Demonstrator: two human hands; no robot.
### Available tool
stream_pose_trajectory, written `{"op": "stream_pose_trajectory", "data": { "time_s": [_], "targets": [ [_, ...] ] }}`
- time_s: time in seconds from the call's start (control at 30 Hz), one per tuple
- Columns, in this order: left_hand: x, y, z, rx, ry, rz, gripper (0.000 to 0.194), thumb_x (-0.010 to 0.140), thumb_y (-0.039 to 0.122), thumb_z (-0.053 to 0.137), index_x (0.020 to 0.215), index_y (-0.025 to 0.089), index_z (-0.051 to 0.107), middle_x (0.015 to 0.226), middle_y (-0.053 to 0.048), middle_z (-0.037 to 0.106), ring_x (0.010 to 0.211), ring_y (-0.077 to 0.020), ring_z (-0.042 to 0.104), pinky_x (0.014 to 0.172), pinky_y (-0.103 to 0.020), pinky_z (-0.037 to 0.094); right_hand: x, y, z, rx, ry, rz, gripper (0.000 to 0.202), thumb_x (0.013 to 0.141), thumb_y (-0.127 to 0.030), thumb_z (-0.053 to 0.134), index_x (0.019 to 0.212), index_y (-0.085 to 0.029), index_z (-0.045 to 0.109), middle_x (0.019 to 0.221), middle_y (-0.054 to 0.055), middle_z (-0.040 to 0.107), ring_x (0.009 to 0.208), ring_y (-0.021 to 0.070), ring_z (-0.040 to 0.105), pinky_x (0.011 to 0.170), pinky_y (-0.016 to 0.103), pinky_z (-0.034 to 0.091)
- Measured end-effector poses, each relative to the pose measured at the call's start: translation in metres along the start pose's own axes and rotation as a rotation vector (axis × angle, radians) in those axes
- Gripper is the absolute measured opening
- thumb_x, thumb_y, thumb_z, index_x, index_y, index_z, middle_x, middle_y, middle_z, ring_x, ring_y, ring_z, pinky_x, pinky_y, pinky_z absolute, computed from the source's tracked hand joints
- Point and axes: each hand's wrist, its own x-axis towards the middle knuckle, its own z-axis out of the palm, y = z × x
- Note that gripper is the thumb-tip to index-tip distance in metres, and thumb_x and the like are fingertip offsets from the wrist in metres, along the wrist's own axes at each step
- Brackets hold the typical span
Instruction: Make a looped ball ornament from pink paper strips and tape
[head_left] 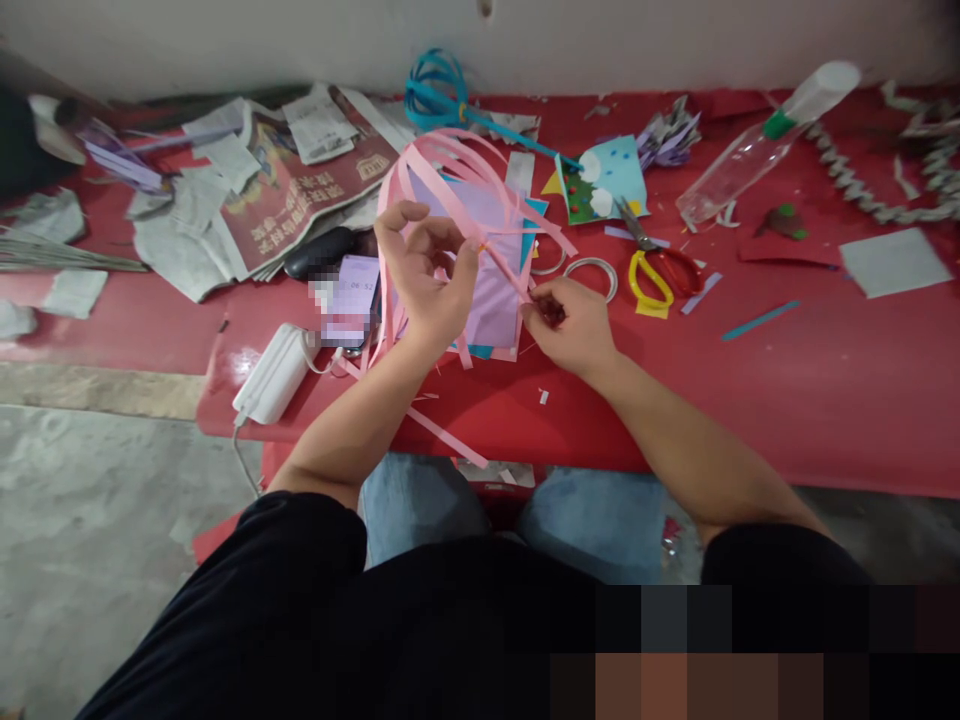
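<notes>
Pink paper strips (394,185) arch in loops above a stack of purple and blue paper sheets (495,318). My left hand (431,275) pinches the strips where they come together, thumb against a bent finger, the other fingers curled. From that point a thin pink stem (506,265) slants down to the right. My right hand (574,325) is closed on the lower end of this stem, its fingertips partly hidden. Some strip ends hang loose beside and below my left hand. Behind them lies a finished-looking blue strip whisk shape (439,95) with a long blue handle.
Yellow-and-red scissors (651,278) and a white tape roll (600,268) lie to the right, with a clear plastic bottle (739,170) beyond. A phone (354,290), a white power bank (274,372) with a cable, and newspapers (281,195) are at left.
</notes>
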Motion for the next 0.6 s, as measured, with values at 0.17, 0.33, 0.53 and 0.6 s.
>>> {"op": "stream_pose_trajectory", "data": {
  "time_s": [0.17, 0.33, 0.53, 0.6],
  "targets": [
    [-0.004, -0.002, -0.001, 0.069, -0.081, -0.004, 0.057, 0.096, 0.071, 0.067, 0.125, 0.032, 0.036, 0.084, 0.003, 0.061, 0.066, -0.0119, 0.060, 0.058, -0.027, 0.040, 0.001, -0.001, -0.002, 0.029, 0.012, -0.016, 0.009, 0.091, -0.026, 0.071, 0.097, -0.020, 0.068, 0.082, 0.000, 0.066, 0.067, 0.0109, 0.057, 0.064, 0.028, 0.046],
    [-0.002, 0.001, -0.001, 0.091, -0.048, 0.027, 0.054, 0.098, 0.072, 0.063, 0.123, 0.032, 0.037, 0.086, 0.003, 0.061, 0.071, -0.0129, 0.062, 0.063, -0.029, 0.046, 0.002, 0.001, -0.002, 0.009, 0.008, -0.010, 0.010, 0.092, -0.028, 0.071, 0.096, -0.020, 0.067, 0.082, 0.000, 0.066, 0.067, 0.0116, 0.058, 0.064, 0.029, 0.045],
    [0.010, 0.003, -0.001, -0.033, 0.122, 0.144, 0.055, 0.096, 0.070, 0.068, 0.119, 0.033, 0.033, 0.088, 0.004, 0.057, 0.071, -0.0124, 0.062, 0.067, -0.030, 0.054, 0.001, 0.004, 0.000, -0.010, -0.037, 0.002, 0.016, 0.095, -0.035, 0.068, 0.097, -0.019, 0.068, 0.084, 0.002, 0.068, 0.068, 0.0123, 0.059, 0.065, 0.029, 0.045],
    [0.015, 0.008, -0.002, -0.092, 0.151, 0.152, 0.052, 0.098, 0.063, 0.070, 0.120, 0.032, 0.034, 0.089, 0.004, 0.058, 0.071, -0.0125, 0.064, 0.066, -0.030, 0.056, 0.001, 0.003, 0.000, -0.007, -0.045, 0.001, 0.016, 0.096, -0.035, 0.067, 0.097, -0.019, 0.068, 0.085, 0.002, 0.068, 0.068, 0.0122, 0.058, 0.065, 0.030, 0.045]
  ]
}}
